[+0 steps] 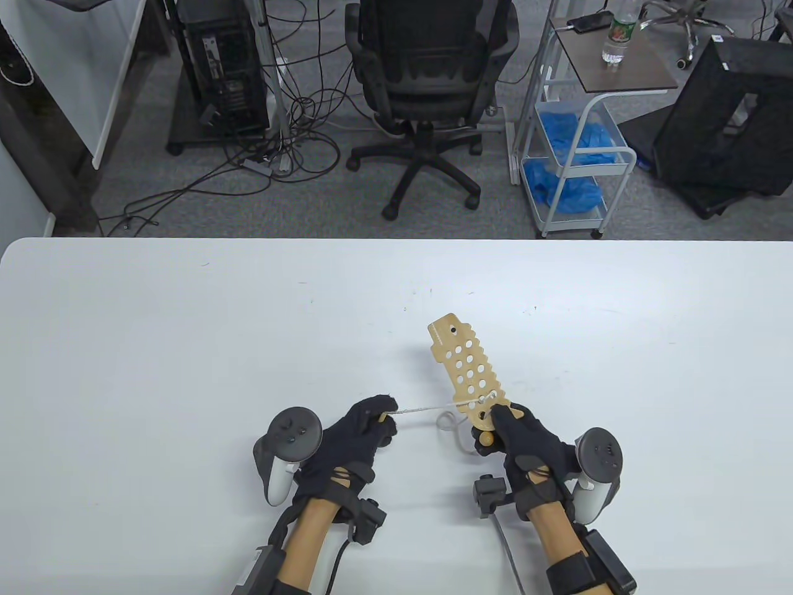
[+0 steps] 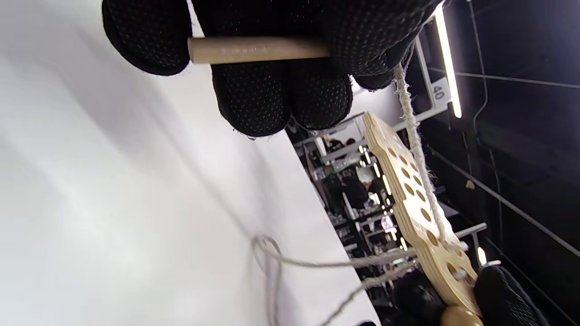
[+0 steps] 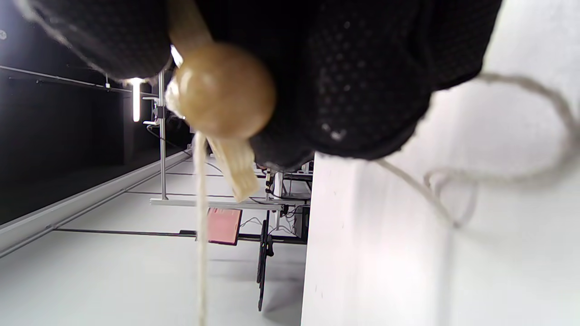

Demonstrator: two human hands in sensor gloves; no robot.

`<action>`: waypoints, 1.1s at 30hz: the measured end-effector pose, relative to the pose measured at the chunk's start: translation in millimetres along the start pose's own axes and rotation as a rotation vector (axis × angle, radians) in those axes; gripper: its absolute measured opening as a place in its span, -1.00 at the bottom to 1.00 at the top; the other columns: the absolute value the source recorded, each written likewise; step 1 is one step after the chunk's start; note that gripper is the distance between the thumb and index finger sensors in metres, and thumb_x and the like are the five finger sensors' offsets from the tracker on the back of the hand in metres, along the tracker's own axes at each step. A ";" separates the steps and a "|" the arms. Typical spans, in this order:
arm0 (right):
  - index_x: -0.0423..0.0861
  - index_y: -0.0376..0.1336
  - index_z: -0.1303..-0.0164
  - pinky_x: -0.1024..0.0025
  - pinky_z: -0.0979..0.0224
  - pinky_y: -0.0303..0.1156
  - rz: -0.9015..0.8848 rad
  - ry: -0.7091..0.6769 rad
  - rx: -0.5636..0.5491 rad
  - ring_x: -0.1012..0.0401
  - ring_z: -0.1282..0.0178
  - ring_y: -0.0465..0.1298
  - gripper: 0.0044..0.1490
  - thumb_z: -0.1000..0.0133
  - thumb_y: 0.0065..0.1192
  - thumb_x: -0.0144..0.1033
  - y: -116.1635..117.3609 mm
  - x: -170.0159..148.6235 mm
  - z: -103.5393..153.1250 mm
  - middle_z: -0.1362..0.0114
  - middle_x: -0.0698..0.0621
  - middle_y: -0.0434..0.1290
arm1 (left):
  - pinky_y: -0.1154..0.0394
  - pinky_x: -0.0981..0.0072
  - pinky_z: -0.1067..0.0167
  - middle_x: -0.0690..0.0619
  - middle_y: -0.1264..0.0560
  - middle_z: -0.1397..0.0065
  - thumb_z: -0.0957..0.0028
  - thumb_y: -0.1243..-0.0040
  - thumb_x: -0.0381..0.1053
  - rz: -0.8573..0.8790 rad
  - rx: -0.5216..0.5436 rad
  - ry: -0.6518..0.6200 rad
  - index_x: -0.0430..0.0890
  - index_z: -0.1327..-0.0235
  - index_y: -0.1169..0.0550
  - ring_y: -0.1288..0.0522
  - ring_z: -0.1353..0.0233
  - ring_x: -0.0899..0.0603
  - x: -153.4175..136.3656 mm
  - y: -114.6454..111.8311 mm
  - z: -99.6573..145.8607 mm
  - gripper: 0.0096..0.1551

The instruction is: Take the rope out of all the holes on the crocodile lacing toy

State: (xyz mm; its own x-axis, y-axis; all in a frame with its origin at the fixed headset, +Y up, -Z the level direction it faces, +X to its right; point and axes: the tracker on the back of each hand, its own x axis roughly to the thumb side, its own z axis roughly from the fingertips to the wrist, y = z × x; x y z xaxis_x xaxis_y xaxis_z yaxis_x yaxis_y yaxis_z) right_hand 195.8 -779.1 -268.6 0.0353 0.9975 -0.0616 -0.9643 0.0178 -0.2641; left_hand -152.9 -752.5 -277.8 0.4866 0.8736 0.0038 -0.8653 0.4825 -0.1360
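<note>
A smooth white table [image 1: 186, 347] carries the work, its matte surface marked by a few faint scuffs, while two hands in black dotted-knit gloves reach in over its near edge. Held above the near middle of the table, the crocodile lacing toy [image 1: 466, 372] is a flat, pale plywood board with a notched, toothed outline and rows of round holes, its far end tilted away from the person. The right hand [image 1: 526, 443] grips the board's near end, fingers curled round it, with a glossy round wooden bead [image 3: 225, 89] tucked just under the fingers. The left hand [image 1: 365, 431] pinches a plain wooden dowel needle [image 2: 258, 49] between curled fingertips, holding it well to the left of the board. From that needle the rope [image 1: 427, 409], a thin, fuzzy off-white twisted cord, stretches taut to the holes nearest the right hand, where it is still threaded; a slack loop of it droops to the table between the two hands
</note>
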 end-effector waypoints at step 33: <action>-0.32 0.43 0.02 -0.22 -0.14 0.46 -0.152 0.157 -0.144 -0.05 0.28 0.66 -0.40 0.02 0.35 -0.10 -39.9 -6.8 -11.0 0.11 -0.27 0.66 | -0.60 0.12 -0.08 0.27 -0.74 -0.26 0.02 -0.36 0.04 -0.039 0.248 0.130 0.28 -0.23 -0.60 -0.65 -0.24 -0.03 -27.3 41.0 1.0 -0.51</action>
State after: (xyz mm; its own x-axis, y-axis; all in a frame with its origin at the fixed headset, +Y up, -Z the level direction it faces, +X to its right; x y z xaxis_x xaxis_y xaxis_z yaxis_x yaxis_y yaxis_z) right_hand 236.9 -787.4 -268.3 0.2282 0.9611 -0.1559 -0.8979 0.1458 -0.4153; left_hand -201.8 -756.5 -282.5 0.5179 0.8462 -0.1255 -0.8406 0.5306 0.1088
